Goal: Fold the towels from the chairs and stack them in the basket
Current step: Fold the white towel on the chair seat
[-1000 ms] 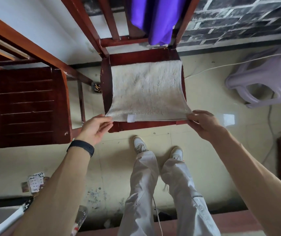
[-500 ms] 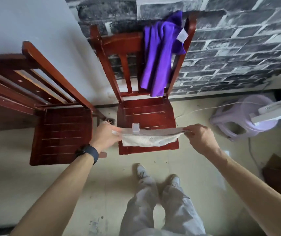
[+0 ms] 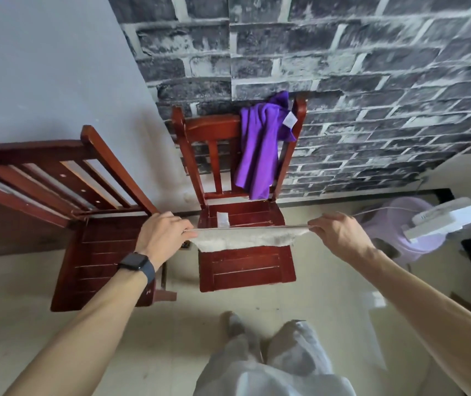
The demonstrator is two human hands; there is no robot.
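Note:
A white towel (image 3: 243, 240) hangs stretched flat in the air above the seat of the middle red wooden chair (image 3: 245, 267). My left hand (image 3: 163, 232) grips its left end and my right hand (image 3: 335, 232) grips its right end, so I see it almost edge-on, with a white label sticking up. A purple towel (image 3: 261, 150) is draped over the right post of that chair's back. No basket is in view.
A second red wooden chair (image 3: 97, 252) stands to the left, close to my left wrist. A lilac plastic stool (image 3: 400, 224) and a white flat object (image 3: 451, 221) are at the right. A dark brick wall is behind; my legs stand on pale floor below.
Both hands lifted the white towel off the chair seat and pulled it taut in the air. My view tilted up, showing the chair back, purple towel and wall.

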